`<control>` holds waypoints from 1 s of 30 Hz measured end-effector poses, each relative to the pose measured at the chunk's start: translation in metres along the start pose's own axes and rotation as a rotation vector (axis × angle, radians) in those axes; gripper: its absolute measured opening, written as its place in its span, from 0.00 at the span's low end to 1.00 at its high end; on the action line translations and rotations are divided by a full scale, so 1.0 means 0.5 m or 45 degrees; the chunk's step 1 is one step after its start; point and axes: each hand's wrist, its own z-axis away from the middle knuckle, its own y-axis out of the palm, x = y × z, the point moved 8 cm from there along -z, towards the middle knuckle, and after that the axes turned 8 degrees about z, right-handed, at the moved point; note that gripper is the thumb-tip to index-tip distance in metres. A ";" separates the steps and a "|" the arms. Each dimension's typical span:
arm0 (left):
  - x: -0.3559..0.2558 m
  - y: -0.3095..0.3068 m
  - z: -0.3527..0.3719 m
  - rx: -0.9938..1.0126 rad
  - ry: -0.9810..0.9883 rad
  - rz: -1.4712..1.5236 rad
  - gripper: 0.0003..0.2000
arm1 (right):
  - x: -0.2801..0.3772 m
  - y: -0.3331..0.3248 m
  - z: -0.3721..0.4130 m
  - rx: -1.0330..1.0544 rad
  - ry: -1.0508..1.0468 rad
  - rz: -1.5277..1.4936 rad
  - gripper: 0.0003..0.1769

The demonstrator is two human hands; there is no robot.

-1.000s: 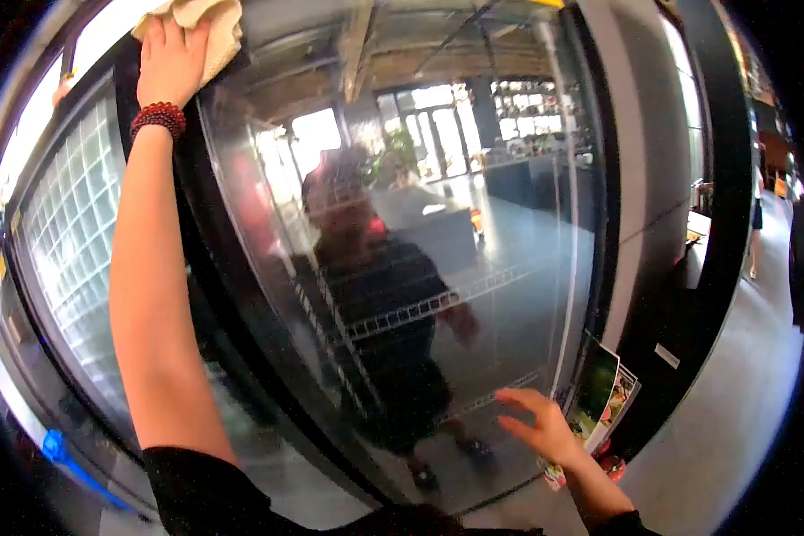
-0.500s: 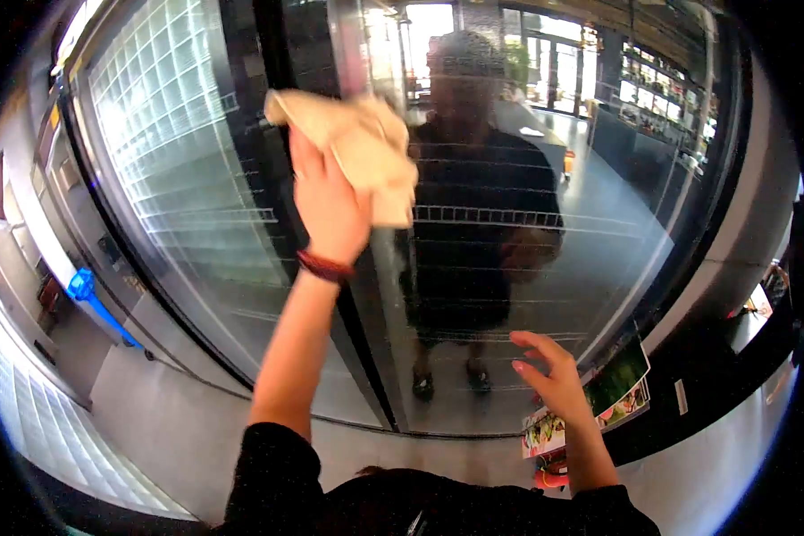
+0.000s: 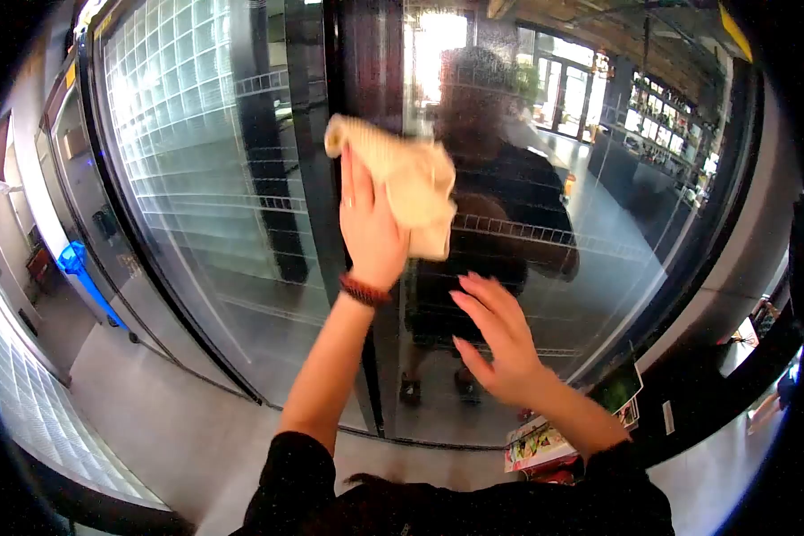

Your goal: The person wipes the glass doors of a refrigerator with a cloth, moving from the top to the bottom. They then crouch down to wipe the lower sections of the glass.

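The right hand point(image 3: 502, 350) is nearest, its fingers loosely curved and parted, grasping nothing, with the thumb apart from them. Below its wrist are printed leaflets point(image 3: 538, 448). Farther up, the left hand point(image 3: 373, 239), a beaded bracelet point(image 3: 364, 290) at its wrist, holds a tan cloth point(image 3: 422, 192) against the glass door point(image 3: 612, 268), fingers extended rather than clenched. The cloth bunches beside those fingers, a folded corner reaching past their tips; whether the thumb pins it from beneath is hard to tell.

The cloth looks light, limp and not at all fragile; it would probably slide easily over the smooth pane. A broad hold on its thick folds, under a flat palm, should suit it better than pinching the loose corner. Beyond the left fingertips, to their left, stands a glass-block wall point(image 3: 165, 116).
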 end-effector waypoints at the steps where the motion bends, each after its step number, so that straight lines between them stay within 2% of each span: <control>1: -0.001 0.003 -0.044 0.009 0.071 -0.038 0.21 | 0.017 -0.005 -0.039 -0.012 -0.137 0.128 0.28; 3: -0.029 -0.020 -0.123 0.020 0.074 0.213 0.21 | 0.052 -0.021 -0.114 -0.149 -0.421 0.335 0.25; 5: 0.008 -0.021 -0.132 0.004 -0.005 0.709 0.21 | 0.049 -0.022 -0.194 -0.259 -0.556 0.467 0.26; 6: 0.054 -0.012 -0.122 0.027 -0.294 1.034 0.23 | 0.045 -0.011 -0.239 -0.227 -0.564 0.498 0.28; 7: 0.051 -0.008 -0.120 0.056 -0.563 1.694 0.26 | 0.044 0.001 -0.278 -0.197 -0.572 0.541 0.30; 9: 0.078 -0.035 -0.108 -0.177 -0.546 1.892 0.28 | 0.007 0.047 -0.324 -0.195 -0.536 0.750 0.36; 11: 0.068 -0.051 -0.087 -0.201 -0.478 1.866 0.28 | 0.001 0.075 -0.345 -0.192 -0.581 0.895 0.39; 14: 0.049 -0.072 -0.056 -0.331 -0.458 1.507 0.25 | 0.008 0.051 -0.371 -0.228 -0.693 0.989 0.39; 17: 0.032 -0.075 -0.017 -0.309 -0.377 1.136 0.24 | 0.016 -0.018 -0.458 -0.507 -0.675 1.235 0.36; 18: 0.018 -0.075 -0.013 -0.293 -0.344 1.045 0.25 | 0.034 -0.061 -0.504 -0.499 -0.530 1.395 0.35; 19: 0.015 -0.065 -0.008 -0.272 -0.338 1.030 0.25 | 0.027 -0.092 -0.537 -0.633 -0.584 1.552 0.35; 22: 0.014 -0.043 -0.003 -0.159 -0.293 0.665 0.28 | 0.017 -0.218 -0.654 -0.870 -0.713 1.486 0.33; 24: 0.013 -0.027 0.001 -0.106 -0.313 0.511 0.29 | -0.019 -0.298 -0.739 -0.904 -0.608 1.587 0.34; 25: 0.010 -0.020 0.004 -0.084 -0.301 0.433 0.30 | -0.032 -0.345 -0.765 -0.799 -0.429 1.634 0.35; 26: 0.008 -0.015 0.005 -0.062 -0.289 0.358 0.30 | -0.050 -0.389 -0.778 -0.863 -0.382 1.656 0.35; 30: 0.008 -0.007 0.004 -0.030 -0.234 0.156 0.32 | -0.101 -0.503 -0.749 -0.901 -0.152 1.568 0.34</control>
